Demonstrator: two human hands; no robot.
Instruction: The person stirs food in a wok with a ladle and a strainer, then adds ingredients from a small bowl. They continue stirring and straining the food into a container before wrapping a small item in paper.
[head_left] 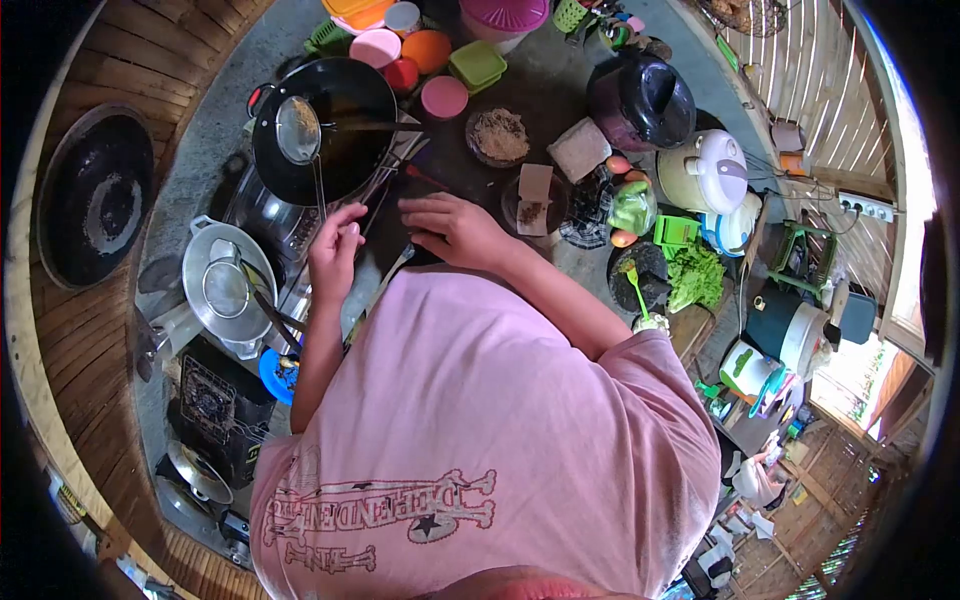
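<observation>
My left hand (337, 252) is closed around the handle end of a wire strainer (298, 130). The strainer's round mesh head hangs over a black wok (350, 95) with dark oil in it, and another long handle lies across the wok's rim. My right hand (455, 230) is held in front of my body with its fingers stretched out and nothing visible in them. Nearest to it are a small dish (530, 205) with an opened paper packet on it and a plate of crumbly light-brown food (500, 136).
A pot with a second strainer (225, 288) stands at the left. Plastic containers (445, 98) sit at the back. To the right are a rice cooker (702, 170), a dark lidded pot (640, 100), a stone mortar (637, 277) and leafy greens (695, 275).
</observation>
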